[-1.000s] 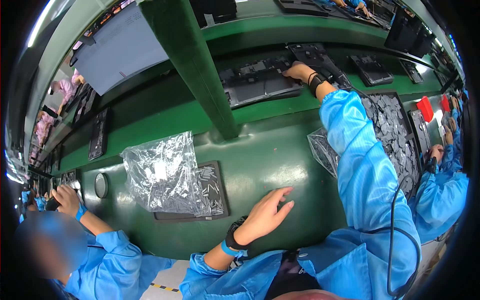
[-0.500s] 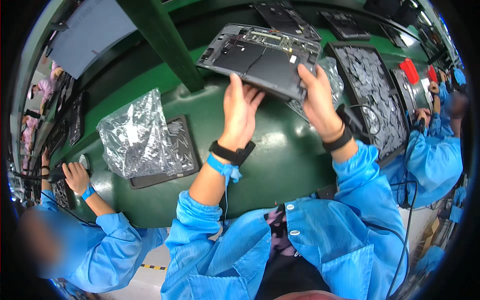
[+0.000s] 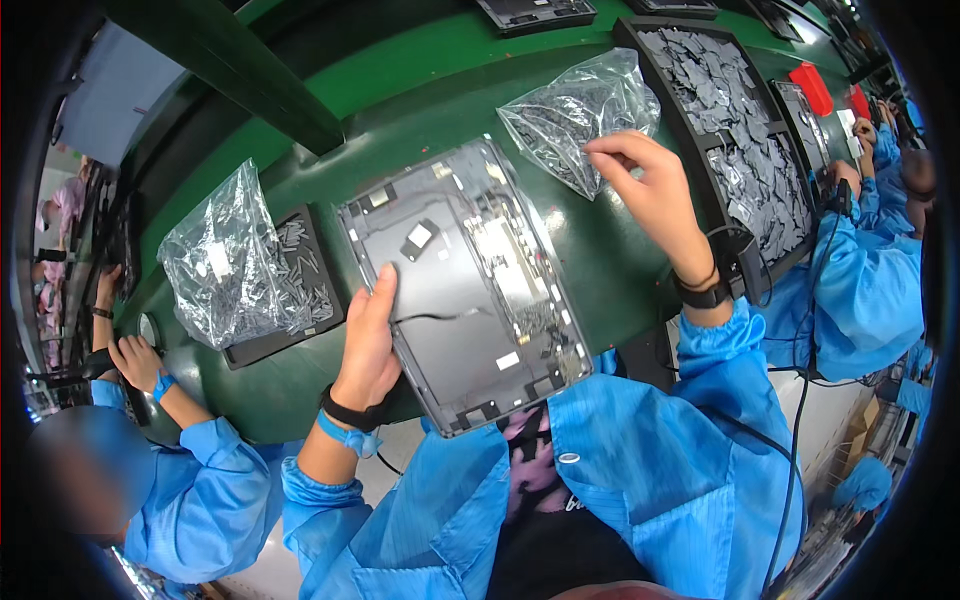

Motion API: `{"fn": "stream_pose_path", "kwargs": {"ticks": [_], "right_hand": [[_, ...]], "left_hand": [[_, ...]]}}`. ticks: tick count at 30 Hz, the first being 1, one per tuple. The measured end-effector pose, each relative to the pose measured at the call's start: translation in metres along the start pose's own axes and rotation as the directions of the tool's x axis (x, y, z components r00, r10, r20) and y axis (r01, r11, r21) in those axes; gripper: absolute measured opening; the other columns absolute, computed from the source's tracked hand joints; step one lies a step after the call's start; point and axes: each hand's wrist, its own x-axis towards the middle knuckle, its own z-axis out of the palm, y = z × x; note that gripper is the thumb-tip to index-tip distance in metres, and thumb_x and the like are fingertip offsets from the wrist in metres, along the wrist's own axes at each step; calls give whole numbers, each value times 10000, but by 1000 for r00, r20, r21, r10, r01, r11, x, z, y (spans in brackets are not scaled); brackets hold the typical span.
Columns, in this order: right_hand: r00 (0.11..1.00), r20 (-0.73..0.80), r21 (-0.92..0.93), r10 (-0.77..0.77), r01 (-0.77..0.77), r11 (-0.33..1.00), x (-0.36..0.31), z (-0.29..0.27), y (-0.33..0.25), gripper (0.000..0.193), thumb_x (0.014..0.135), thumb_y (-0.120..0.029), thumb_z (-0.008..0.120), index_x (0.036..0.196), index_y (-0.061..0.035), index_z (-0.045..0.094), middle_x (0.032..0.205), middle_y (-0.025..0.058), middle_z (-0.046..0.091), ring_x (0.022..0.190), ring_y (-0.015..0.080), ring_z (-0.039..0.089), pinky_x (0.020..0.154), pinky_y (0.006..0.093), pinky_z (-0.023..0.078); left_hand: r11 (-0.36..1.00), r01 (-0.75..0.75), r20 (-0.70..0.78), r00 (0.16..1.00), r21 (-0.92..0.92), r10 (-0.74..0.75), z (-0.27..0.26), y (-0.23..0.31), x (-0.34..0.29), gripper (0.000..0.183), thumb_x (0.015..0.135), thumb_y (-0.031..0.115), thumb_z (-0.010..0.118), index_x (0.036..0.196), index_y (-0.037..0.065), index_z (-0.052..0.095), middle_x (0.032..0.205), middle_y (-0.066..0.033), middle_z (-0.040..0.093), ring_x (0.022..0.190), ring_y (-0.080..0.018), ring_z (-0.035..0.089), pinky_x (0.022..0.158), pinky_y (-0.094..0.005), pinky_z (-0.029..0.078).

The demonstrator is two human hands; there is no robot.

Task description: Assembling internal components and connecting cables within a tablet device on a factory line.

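An opened laptop base [image 3: 450, 300] is tilted in front of my chest, its dark inside facing me. A circuit board runs along it, with a black cable across the middle. My left hand [image 3: 372, 340] grips its left edge, thumb on top. My right hand [image 3: 645, 190] is raised apart from the laptop, thumb and index finger pinched together. Whatever they may hold is too small to make out. Those fingertips are beside a clear plastic bag [image 3: 575, 115] of small dark pieces lying on the green table.
A black tray [image 3: 640, 62] of grey pieces stands at the right. At the left, a clear bag [image 3: 205, 265] overlaps another black tray [image 3: 325, 300] of small strips. A green post [image 3: 240, 75] rises behind. Co-workers sit on both sides. Another opened chassis [image 3: 535, 12] lies at the back.
The laptop base has come nearer to me and turned to stand lengthwise. My right hand has let go of it and moved beside the right-hand bag; my left hand still holds on.
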Motion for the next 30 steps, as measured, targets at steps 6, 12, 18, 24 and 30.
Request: {"fn": "stream_pose_path", "kwargs": {"ticks": [6, 12, 18, 24, 30], "right_hand": [[946, 199, -502, -255, 322, 803, 33, 17, 18, 76, 787, -85, 655, 829, -32, 691, 800, 116, 632, 844, 333, 601, 755, 441, 496], [939, 301, -513, -164, 304, 803, 33, 28, 26, 82, 787, -97, 656, 803, -23, 686, 802, 140, 625, 828, 345, 607, 758, 450, 493], [963, 259, -518, -68, 198, 832, 29, 35, 27, 86, 777, -89, 670, 783, -4, 662, 814, 154, 618, 815, 349, 610, 737, 437, 487], [959, 264, -532, -108, 238, 813, 26, 33, 26, 105, 778, -66, 695, 825, 4, 633, 812, 153, 602, 788, 340, 603, 714, 415, 479], [972, 193, -505, -132, 214, 836, 23, 32, 22, 89, 838, -28, 676, 859, 7, 598, 791, 137, 597, 702, 246, 601, 640, 346, 471]], "left_hand": [[995, 6, 45, 999, 104, -11, -7, -9, -5, 447, 999, 328, 543, 1286, -10, 490, 1197, -111, 610, 1048, -164, 603, 894, -326, 507], [640, -432, 305, 902, 635, 306, -37, -3, 4, 401, 1010, 222, 525, 1318, -24, 451, 1064, -92, 641, 945, -116, 599, 823, -267, 500], [427, -270, 169, 951, 863, 260, -41, 35, -16, 250, 996, 129, 520, 1163, -38, 602, 847, -78, 657, 752, -114, 611, 672, -248, 488], [5, -248, 168, 668, 969, 725, -88, 66, -4, 128, 899, 71, 643, 983, -12, 692, 841, -118, 690, 727, -169, 645, 671, -284, 504], [-182, -271, 315, 614, 945, 723, -104, 60, 10, 100, 854, 67, 680, 933, 8, 689, 830, -106, 665, 678, -232, 614, 635, -330, 495]]}}
